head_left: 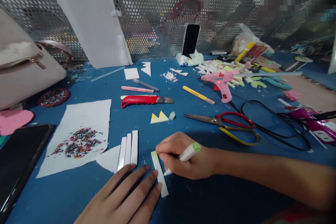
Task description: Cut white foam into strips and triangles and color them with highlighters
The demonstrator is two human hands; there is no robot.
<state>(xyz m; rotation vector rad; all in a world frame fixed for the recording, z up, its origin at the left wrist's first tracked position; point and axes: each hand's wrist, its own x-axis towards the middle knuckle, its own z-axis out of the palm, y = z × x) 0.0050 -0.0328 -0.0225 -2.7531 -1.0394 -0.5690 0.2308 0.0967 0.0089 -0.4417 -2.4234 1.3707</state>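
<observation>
My left hand (126, 192) lies flat with fingers stretched out, its fingertips holding down a narrow white strip (156, 162) on the blue table. Pale yellow-green colour shows at the strip's far end and along its edge. In my closed right hand (181, 155) is a white marker (189, 152) with a green end, slanted with its lower end near the strip's right side; whether the tip touches is hard to tell. Several white strips (128, 148) and a white piece (110, 156) lie by my left fingers. Beyond the hands sit a yellow-tipped zigzag piece (159, 117) and a small translucent cap (172, 115).
Scissors (220, 122), a pink glue gun (219, 82) with a black cord and a red utility knife (144, 100) lie ahead. Glittery bits cover part of a white sheet (97, 112) at left, near a dark phone (23, 161). Another phone (191, 40) stands before the perforated metal screen.
</observation>
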